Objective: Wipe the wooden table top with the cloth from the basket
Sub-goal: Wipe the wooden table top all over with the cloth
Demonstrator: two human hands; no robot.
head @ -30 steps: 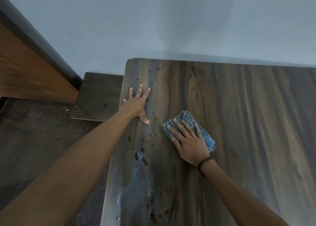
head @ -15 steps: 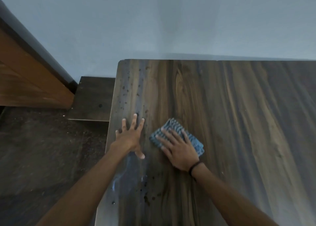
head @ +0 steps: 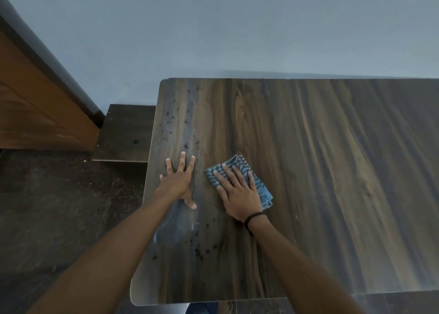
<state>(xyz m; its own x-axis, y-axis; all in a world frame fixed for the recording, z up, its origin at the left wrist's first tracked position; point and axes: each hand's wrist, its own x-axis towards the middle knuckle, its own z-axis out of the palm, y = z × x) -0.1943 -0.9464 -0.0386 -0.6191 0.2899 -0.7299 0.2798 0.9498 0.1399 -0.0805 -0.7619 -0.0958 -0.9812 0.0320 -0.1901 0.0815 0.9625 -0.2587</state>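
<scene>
1. While the right hand [head: 240, 192] lay flat on the blue checked cloth [head: 263, 191], its fingers were straight and spread, pressing the cloth onto the wooden table top [head: 332, 171] rather than curling round it.
2. The cloth sat bunched under that palm in the left part of the table. Its edges showed beyond the fingertips and along the little-finger side.
3. The left hand [head: 178, 183] rested flat on bare wood just beside the cloth but apart from it. It was close to the table's left edge, with fingers spread wide and nothing held.
4. Dark spots [head: 171, 121] dotted the left strip of the table beyond the left fingertips, and more lay nearer the person, between the two forearms.
5. A pale, wet-looking sheen [head: 173, 228] spread on the wood by the left thumb and under the left forearm.
6. A dark band [head: 253, 218] circled the right wrist.
7. The table's far edge met a pale blue-grey wall [head: 237, 28]. To the left lay a dark floor [head: 59, 206], a low dark block [head: 126, 133] and a brown wooden panel [head: 35, 111].
</scene>
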